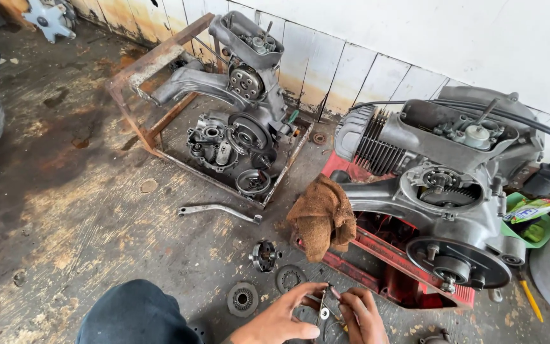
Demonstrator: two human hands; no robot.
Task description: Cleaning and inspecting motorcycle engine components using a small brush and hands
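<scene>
Silvery metal washer on thin pliers, small, round, pinched lightly between my left hand and right hand fingertips.

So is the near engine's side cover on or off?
Off: the engine on the red stand shows bare gears and clutch.

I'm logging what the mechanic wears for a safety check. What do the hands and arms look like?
Both hands are bare: no gloves on the left hand or right hand. No sleeves, watch or rings show. The fingers look smudged with grime.
</scene>
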